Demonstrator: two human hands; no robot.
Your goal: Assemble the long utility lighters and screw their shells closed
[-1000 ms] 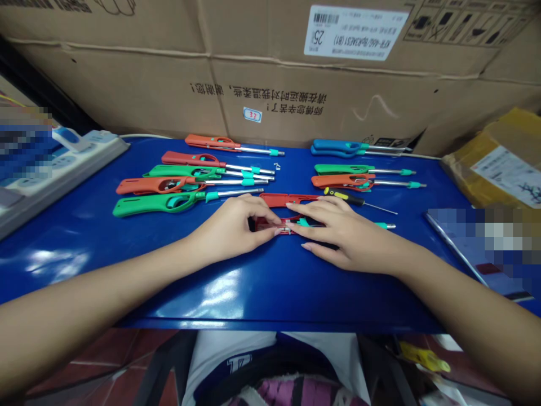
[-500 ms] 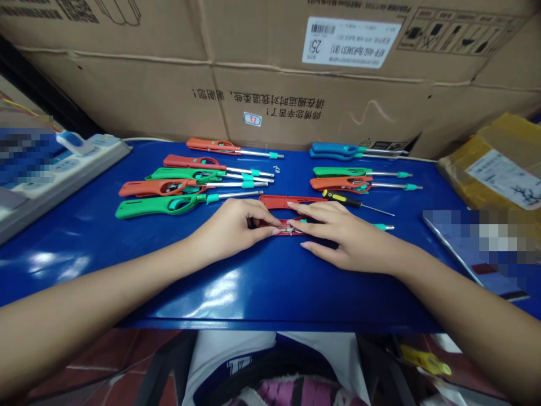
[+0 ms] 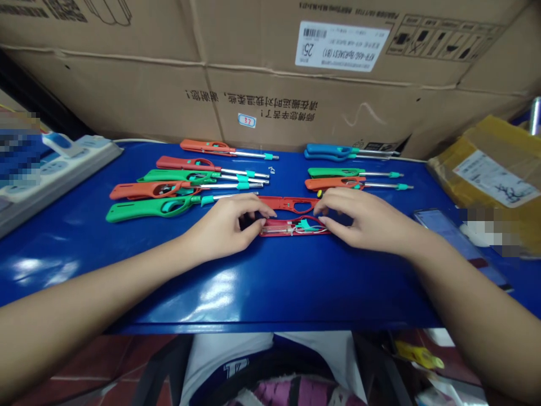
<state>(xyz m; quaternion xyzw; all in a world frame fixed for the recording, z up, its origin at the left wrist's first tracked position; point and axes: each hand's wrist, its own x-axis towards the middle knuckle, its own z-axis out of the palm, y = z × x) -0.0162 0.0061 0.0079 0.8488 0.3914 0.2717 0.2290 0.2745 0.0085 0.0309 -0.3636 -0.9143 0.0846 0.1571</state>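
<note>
An opened red lighter half-shell (image 3: 276, 230) lies on the blue table before me, with a clear tube, a teal trigger and thin white wires inside. My left hand (image 3: 228, 225) pinches its left end between thumb and fingers. At its right end, my right hand (image 3: 366, 217) closes thumb and fingertips on the rim and hides the nozzle side. Just behind lies the matching red cover half (image 3: 289, 203), its finger loop near my right fingertips. A screwdriver (image 3: 320, 194) shows only a yellow bit of handle behind my right hand.
Several long-nosed lighters, including a green one (image 3: 147, 208), lie at the left. More, including a blue one (image 3: 329, 151), lie back right. A cardboard box (image 3: 253, 79) walls the rear. A power strip (image 3: 63, 169) stands left; a phone (image 3: 459, 242) and a yellow-taped package (image 3: 477, 152) are right.
My right hand has moved off the middle of the lighter to its right end, uncovering the trigger and wires. My left hand has shifted slightly left along the shell.
</note>
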